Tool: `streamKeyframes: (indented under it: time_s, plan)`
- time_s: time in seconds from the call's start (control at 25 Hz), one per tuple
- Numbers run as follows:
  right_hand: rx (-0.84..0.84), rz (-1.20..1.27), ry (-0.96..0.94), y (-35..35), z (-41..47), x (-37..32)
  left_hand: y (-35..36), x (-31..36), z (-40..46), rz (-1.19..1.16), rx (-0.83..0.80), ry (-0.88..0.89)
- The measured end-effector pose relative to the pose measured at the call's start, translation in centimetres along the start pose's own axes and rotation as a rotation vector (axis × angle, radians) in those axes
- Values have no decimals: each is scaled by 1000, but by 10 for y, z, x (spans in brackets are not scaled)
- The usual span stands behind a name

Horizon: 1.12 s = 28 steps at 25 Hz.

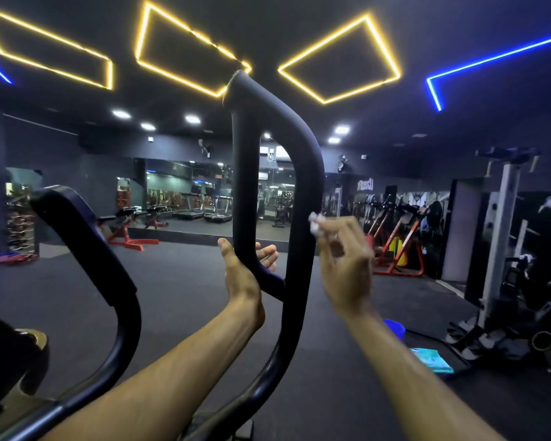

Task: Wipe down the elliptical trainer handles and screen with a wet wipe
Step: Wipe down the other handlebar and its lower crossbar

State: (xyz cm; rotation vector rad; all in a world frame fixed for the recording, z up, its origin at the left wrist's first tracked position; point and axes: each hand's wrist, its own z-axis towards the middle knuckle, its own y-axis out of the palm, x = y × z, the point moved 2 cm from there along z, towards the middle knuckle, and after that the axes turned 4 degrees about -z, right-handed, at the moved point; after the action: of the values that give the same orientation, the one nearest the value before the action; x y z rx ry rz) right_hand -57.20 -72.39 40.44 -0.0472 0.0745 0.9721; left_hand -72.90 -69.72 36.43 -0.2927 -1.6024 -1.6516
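Note:
A black padded loop handle [303, 173] of the elliptical trainer rises in the middle of the head view. My left hand [240, 275] is wrapped around the inner bar of that loop near its lower bend, fingertips showing on the far side. My right hand [344, 259] hovers just right of the loop's outer bar, blurred, pinching a crumpled white wet wipe [315, 222] that sits close to the bar. A second black handle [86, 246] curves at the left. The screen is not in view.
A blue tub [395, 327] and a teal wipe packet [431, 361] lie on the dark floor at the lower right. A grey weight machine [500, 237] stands at the right. Red benches [131, 230] and treadmills [217, 208] line the far mirrored wall.

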Motion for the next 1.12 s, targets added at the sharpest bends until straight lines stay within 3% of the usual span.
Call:
streamKeyframes:
  time_s: [0.16, 0.36, 0.48, 0.64, 0.76, 0.88, 1.04, 1.12]
  plan:
    - [-87, -24, 27, 1, -64, 10, 1, -1, -6, 8, 17, 21]
    - [-176, -39, 13, -3, -81, 13, 2, 2, -9, 37, 29, 25]
    - [-147, -126, -169, -11, -29, -5, 2, 5, -9, 165, 31, 109]
    - [-101, -254, -537, -23, 116, -53, 17, 36, -12, 327, -79, 545]
    - [-298, -322, -800, -14, 196, -93, 33, 63, -16, 499, -236, 786]
    - [-601, -542, -977, 15, 230, -122, 35, 73, -12, 608, -260, 782]
    - [-760, -590, -1111, -7, 214, -104, 37, 74, -17, 633, -248, 742]
    - [-738, -579, -1100, -21, 215, -97, 41, 73, -21, 631, -235, 743]
